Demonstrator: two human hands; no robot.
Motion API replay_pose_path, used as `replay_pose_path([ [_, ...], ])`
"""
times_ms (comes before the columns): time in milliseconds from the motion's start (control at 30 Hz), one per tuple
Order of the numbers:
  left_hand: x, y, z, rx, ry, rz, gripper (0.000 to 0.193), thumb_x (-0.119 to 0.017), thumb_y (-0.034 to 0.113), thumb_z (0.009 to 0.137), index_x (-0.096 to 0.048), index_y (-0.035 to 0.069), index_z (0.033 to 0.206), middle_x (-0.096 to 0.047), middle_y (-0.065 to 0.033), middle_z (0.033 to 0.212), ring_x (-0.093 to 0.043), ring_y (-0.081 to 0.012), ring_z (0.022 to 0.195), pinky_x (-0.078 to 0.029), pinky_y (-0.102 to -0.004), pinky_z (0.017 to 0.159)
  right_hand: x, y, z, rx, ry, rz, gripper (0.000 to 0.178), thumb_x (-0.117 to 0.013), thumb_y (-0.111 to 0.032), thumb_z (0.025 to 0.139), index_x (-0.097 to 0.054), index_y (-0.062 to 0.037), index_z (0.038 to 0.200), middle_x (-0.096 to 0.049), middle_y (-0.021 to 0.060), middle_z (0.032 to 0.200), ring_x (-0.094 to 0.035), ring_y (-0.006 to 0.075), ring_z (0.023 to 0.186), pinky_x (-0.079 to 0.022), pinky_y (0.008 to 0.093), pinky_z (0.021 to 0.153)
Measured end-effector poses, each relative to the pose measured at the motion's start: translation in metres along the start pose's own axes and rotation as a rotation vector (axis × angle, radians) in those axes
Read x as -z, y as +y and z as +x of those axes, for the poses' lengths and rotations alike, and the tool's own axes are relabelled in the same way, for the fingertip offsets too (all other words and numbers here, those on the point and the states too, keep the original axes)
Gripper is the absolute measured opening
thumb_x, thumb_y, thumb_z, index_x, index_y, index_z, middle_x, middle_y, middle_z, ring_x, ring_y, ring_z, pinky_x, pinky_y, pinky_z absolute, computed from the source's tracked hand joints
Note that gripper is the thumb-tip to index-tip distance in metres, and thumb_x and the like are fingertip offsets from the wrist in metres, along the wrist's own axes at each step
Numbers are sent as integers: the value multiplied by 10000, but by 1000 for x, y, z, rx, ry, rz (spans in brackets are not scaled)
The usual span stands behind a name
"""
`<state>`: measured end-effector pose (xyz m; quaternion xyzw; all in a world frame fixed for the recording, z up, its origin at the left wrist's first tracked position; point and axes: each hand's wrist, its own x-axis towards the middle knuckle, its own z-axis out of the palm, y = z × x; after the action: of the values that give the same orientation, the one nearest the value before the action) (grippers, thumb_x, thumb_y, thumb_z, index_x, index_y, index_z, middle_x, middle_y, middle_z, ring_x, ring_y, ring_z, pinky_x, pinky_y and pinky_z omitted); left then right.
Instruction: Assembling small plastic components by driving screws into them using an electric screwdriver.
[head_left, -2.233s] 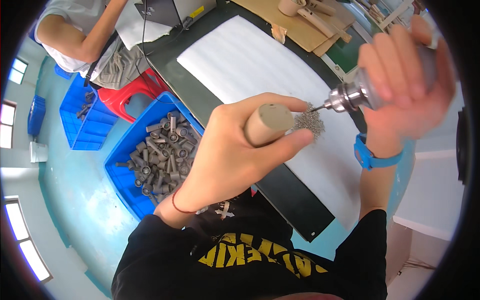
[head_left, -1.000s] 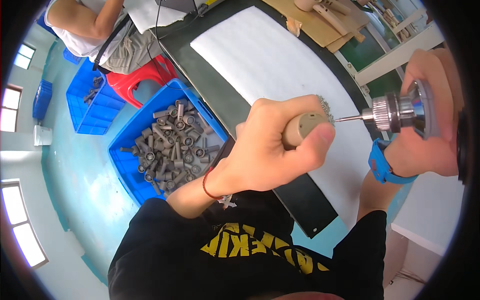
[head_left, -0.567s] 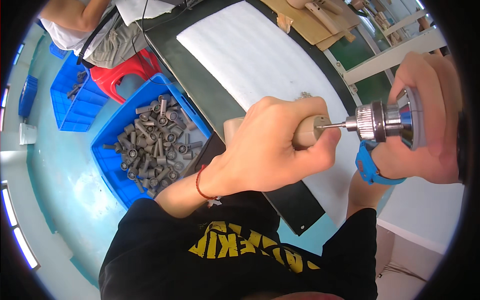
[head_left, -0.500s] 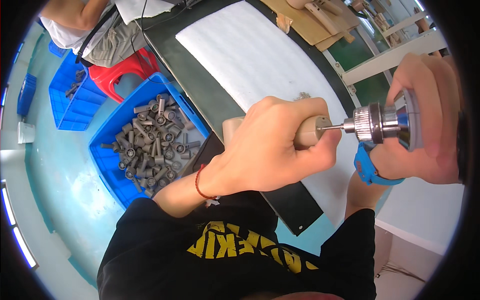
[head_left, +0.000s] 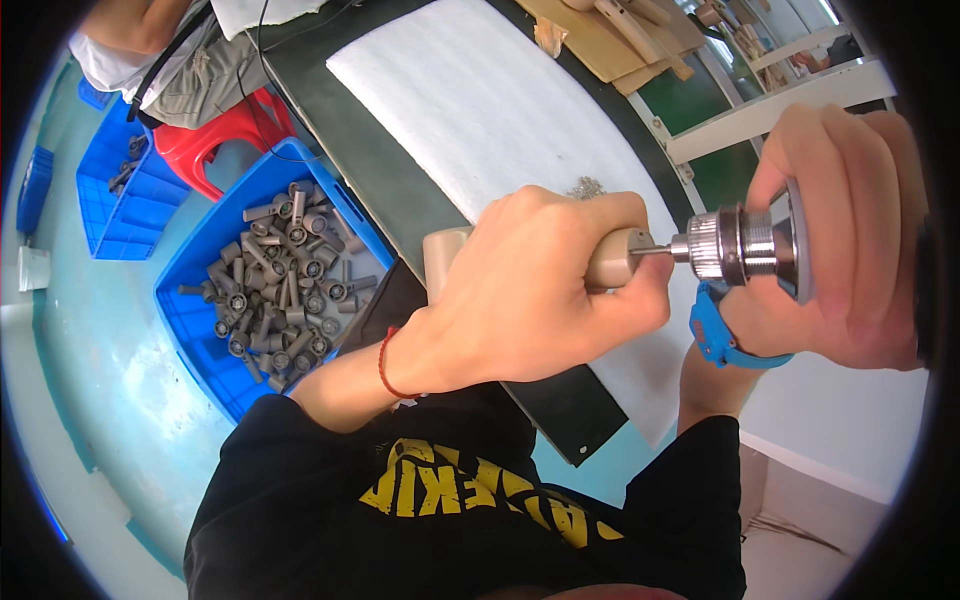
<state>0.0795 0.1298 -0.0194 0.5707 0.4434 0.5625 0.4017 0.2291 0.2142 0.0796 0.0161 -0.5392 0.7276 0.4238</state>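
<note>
My left hand [head_left: 525, 295] is closed around a beige plastic housing [head_left: 614, 262], whose rounded wider end shows on the other side of my fist. In my right hand [head_left: 845, 245] is an electric screwdriver [head_left: 722, 246] with a ribbed silver collar, lying nearly level. Its thin bit reaches the end face of the housing, beside my left thumb and index finger. Whether a screw sits at the bit's tip is too small to tell. Beyond my left hand, a small pile of screws [head_left: 586, 187] lies on a white foam sheet [head_left: 470, 90].
A blue crate [head_left: 200, 372] of grey-brown plastic housings stands at the left, by the dark table [head_left: 345, 130]. Another blue crate [head_left: 125, 245] is farther off. A person [head_left: 205, 75] sits on a red stool [head_left: 190, 150]. Cardboard [head_left: 590, 50] with beige parts lies at the far end.
The view has shifted slightly, so the surroundings sit farther left. Both hands keep their grips, and the bit stays at the housing's end face.
</note>
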Motion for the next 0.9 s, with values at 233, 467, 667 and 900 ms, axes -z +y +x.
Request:
replay_pose_path([
  [233,9,5,-3,1,-56,37,140,-621,136,827,-626,4,779,-555,-25,567,-479,-61,512,-397,-239,476,-6,10,7,19,-9,26,151,-540,-179,889,-599,-40,906,-394,-21,559,-386,91,475,-336,233,519],
  [467,70,10,-33,405,61,212,258,-678,235,856,-603,11,752,-534,18,612,-481,-41,573,-370,-227,512,51,59,16,67,45,-131,287,-419,-257,998,-570,-14,1028,-336,-45,565,-321,67,484,-303,245,511],
  [667,70,-7,-39,376,135,276,259,-759,212,817,-622,1,752,-572,-67,557,-536,-132,475,-415,-261,481,68,95,19,-3,249,-413,283,-448,-250,989,-576,2,993,-333,-36,581,-327,71,499,-314,253,511],
  [900,63,-8,-33,366,134,202,126,-742,93,817,-638,25,797,-589,21,677,-522,-41,641,-409,-204,591,74,108,28,18,387,-540,289,-497,-277,970,-584,-2,995,-328,-28,581,-332,81,503,-322,268,520],
])
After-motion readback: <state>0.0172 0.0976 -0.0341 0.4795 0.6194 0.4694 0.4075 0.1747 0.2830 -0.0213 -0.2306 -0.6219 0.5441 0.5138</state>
